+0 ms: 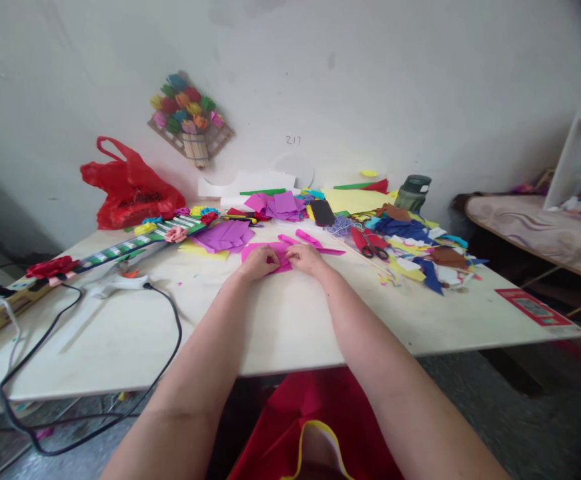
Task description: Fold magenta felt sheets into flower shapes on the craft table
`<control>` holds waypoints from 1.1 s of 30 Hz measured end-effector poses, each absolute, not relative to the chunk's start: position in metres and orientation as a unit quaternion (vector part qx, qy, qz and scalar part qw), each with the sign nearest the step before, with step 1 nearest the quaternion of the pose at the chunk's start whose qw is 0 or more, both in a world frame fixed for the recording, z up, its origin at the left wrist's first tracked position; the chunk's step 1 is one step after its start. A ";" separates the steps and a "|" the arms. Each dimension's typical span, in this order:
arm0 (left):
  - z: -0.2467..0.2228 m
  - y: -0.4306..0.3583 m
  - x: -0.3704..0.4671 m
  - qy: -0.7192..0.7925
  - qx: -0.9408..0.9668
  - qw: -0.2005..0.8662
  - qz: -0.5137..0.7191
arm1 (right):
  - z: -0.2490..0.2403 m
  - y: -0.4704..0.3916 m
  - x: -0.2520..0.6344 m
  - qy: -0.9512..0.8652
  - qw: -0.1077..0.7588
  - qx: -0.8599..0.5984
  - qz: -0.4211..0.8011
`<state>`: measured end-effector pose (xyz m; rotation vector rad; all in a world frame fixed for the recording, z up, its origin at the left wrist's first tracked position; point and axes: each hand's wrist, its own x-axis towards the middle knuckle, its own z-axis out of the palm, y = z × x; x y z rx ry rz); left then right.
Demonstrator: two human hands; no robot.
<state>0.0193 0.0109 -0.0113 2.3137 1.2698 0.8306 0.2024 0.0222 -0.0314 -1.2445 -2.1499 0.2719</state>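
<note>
Both hands meet over bright pink paper [285, 261] near the middle of the white table. My left hand [261, 261] has its fingers curled and closed on the paper's left part. Close beside it, my right hand [306, 259] pinches the paper's right part with thumb and fingers together. More pink strips [308, 238] lie just beyond the hands. A stack of purple paper [224, 236] rests to the left of them.
A glue gun [125, 283] with a black cable lies at the left, near a long flower-decorated piece [143, 243] and a red bag [129, 190]. Scissors [374, 251], a phone [322, 213], a bottle [413, 193] and paper scraps [405, 230] are at the right.
</note>
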 end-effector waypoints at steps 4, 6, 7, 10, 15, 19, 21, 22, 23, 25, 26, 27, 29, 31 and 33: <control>-0.011 0.011 0.020 0.457 0.820 0.189 0.289 | -0.032 0.022 0.204 -0.814 0.327 -0.469 0.103; -0.011 0.011 0.019 0.458 0.821 0.189 0.285 | -0.031 0.020 0.205 -0.816 0.325 -0.465 0.110; -0.012 0.011 0.019 0.458 0.821 0.189 0.284 | -0.030 0.019 0.205 -0.818 0.324 -0.462 0.115; -0.013 0.011 0.018 0.463 0.817 0.190 0.285 | -0.029 0.019 0.206 -0.825 0.317 -0.451 0.124; -0.012 0.009 0.018 0.472 0.811 0.194 0.286 | -0.032 0.023 0.205 -0.834 0.314 -0.438 0.122; -0.010 0.008 0.018 0.472 0.813 0.190 0.282 | -0.028 0.019 0.206 -0.831 0.307 -0.441 0.142; -0.010 0.007 0.018 0.468 0.815 0.190 0.285 | -0.025 0.015 0.208 -0.829 0.301 -0.442 0.163; -0.010 0.008 0.018 0.467 0.814 0.190 0.287 | -0.023 0.014 0.208 -0.828 0.298 -0.442 0.175; -0.011 0.008 0.018 0.467 0.814 0.191 0.289 | -0.022 0.013 0.209 -0.826 0.296 -0.442 0.185; -0.011 0.008 0.018 0.468 0.813 0.192 0.290 | -0.020 0.012 0.210 -0.825 0.296 -0.441 0.196; -0.011 0.008 0.018 0.468 0.812 0.192 0.290 | -0.020 0.012 0.211 -0.825 0.296 -0.439 0.197; -0.012 0.009 0.018 0.468 0.812 0.194 0.290 | -0.020 0.011 0.211 -0.825 0.298 -0.438 0.197; -0.012 0.009 0.018 0.467 0.811 0.199 0.292 | -0.019 0.011 0.211 -0.824 0.300 -0.438 0.198; -0.012 0.010 0.017 0.467 0.808 0.203 0.296 | -0.019 0.011 0.211 -0.825 0.301 -0.434 0.202; -0.013 0.010 0.017 0.463 0.810 0.201 0.296 | -0.019 0.011 0.212 -0.825 0.303 -0.431 0.204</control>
